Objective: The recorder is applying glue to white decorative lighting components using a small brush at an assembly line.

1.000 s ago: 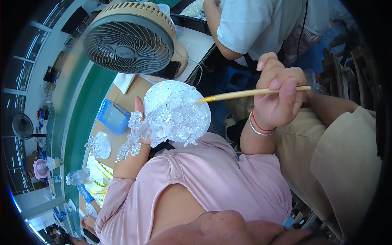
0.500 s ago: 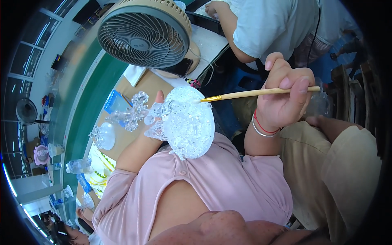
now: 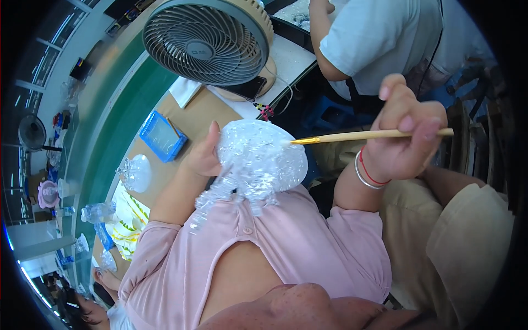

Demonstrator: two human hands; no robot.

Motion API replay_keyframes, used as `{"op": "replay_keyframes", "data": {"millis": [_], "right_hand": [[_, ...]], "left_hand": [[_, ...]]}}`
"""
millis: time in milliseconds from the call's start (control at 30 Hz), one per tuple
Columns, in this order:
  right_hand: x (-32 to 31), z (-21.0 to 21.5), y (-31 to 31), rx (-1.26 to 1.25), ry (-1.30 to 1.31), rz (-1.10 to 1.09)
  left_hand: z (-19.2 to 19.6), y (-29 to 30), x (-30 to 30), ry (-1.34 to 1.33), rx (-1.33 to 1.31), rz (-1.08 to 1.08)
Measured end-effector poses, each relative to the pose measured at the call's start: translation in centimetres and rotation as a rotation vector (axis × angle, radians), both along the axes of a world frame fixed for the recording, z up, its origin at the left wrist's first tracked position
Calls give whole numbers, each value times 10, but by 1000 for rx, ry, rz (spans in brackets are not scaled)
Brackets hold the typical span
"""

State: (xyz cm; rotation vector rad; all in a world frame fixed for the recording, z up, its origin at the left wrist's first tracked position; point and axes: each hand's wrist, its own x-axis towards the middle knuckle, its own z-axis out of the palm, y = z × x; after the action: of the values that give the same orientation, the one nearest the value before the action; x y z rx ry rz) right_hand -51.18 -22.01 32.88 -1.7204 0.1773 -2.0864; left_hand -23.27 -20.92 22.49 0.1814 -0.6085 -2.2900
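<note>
My left hand (image 3: pixel 204 153) grips a clear, crystal-like ornament (image 3: pixel 263 157) at its left edge, thumb raised, the other fingers partly hidden. The ornament has a round disc-shaped base, its surface covered with small glittery bits; a branching part hangs toward my pink shirt, smeared by motion. Between the fingers of my right hand (image 3: pixel 410 135) is a slim paintbrush (image 3: pixel 357 135) with a pale wooden handle and gold ferrule. Its tip points left and meets the right part of the disc; whether it touches is hard to tell.
A round fan (image 3: pixel 206 47) stands at the far side, with a dark phone (image 3: pixel 247 88) beside its base. On the brown table lie a blue tray (image 3: pixel 163 136), another clear ornament (image 3: pixel 136 173) and a plastic bottle (image 3: pixel 99 212). A co-worker in a light shirt (image 3: pixel 374 47) sits at far right.
The ornament has turned in my left hand: its branching part swung from the left down toward my shirt. My right hand and the brush have shifted slightly right. The blue tray is now uncovered.
</note>
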Motion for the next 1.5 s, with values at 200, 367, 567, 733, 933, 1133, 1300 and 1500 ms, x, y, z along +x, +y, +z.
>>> {"op": "replay_keyframes", "data": {"millis": [200, 367, 567, 733, 933, 1133, 1300, 1500], "right_hand": [[-1, -4, 5, 49, 81, -85], [16, -8, 12, 42, 195, -87], [24, -4, 15, 14, 255, -108], [40, -8, 11, 3, 289, -115], [29, -5, 1, 11, 247, 11], [22, -5, -6, 81, 284, -47], [22, -6, -12, 87, 303, -76], [21, -4, -16, 106, 262, -96]], "left_hand": [[3, 3, -4, -148, -103, -107], [23, 20, -3, -576, -49, -37], [42, 30, -3, -688, -225, 23], [43, 24, -3, -685, -285, -32], [46, 19, -7, -735, -303, -49], [44, 10, -6, -713, -329, -83], [40, 5, -4, -675, -335, -87], [39, 3, -2, -694, -296, -76]]}}
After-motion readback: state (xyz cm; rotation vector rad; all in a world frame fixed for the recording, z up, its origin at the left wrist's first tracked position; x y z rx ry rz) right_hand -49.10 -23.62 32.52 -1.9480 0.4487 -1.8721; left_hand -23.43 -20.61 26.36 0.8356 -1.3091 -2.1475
